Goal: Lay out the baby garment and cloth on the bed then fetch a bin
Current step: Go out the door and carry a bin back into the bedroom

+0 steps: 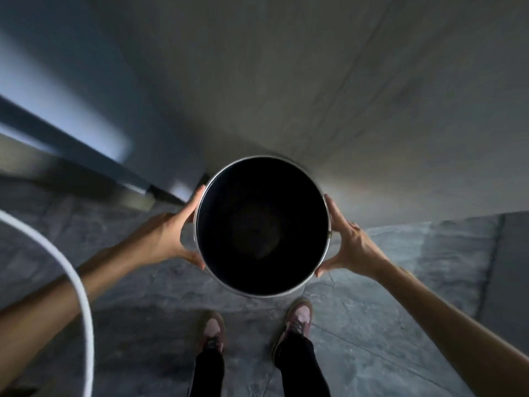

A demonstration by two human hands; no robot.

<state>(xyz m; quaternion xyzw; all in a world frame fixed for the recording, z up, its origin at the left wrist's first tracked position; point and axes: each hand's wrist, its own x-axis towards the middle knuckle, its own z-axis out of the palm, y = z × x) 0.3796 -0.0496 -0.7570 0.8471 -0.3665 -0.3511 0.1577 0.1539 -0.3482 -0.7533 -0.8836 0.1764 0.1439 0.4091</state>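
1. Bin (262,224) dead centre, round, metal-rimmed, its inside dark, seen straight from above and out in front of the person's body.
2. Left hand (169,239) cups the rim's left side, fingers stretched up along the edge, thumb hooked under the near curve.
3. Right hand (350,242) mirrors it on the right side, fingers up the rim, thumb tucked at the near edge.
4. Two pink shoes (297,316) stand on grey stone floor (386,325) just below the bin.
5. White cord (83,296) arcs across the left forearm.
6. Grey wall (315,81) ahead, blurred.
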